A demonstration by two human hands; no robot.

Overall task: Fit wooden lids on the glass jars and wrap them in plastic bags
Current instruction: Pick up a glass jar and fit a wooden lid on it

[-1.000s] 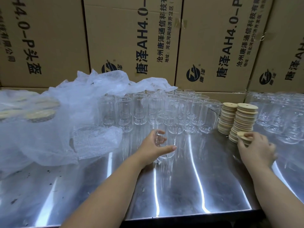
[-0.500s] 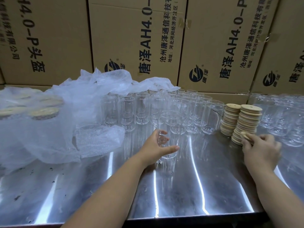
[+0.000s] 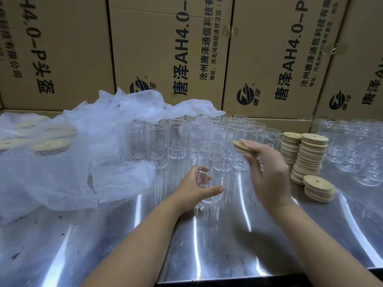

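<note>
Left hand (image 3: 191, 190) curls round a clear glass jar (image 3: 211, 162); right hand (image 3: 267, 177) pinches a round wooden lid (image 3: 238, 146).

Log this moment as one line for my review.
left hand: grips glass jar, upright on table | right hand: holds wooden lid beside jar mouth, not yet fitted | lid stacks: right, on table

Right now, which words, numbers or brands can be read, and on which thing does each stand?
"4.0-P头盔": left cardboard box.
"唐泽AH4.0-": middle cardboard box.
"沧州唐泽通信科技有": same box, cut off.
"地址:河北河间经济开发区": same box.
"唐泽AH4.0-P": right cardboard box.
Other print: blurred or cut off.
</note>
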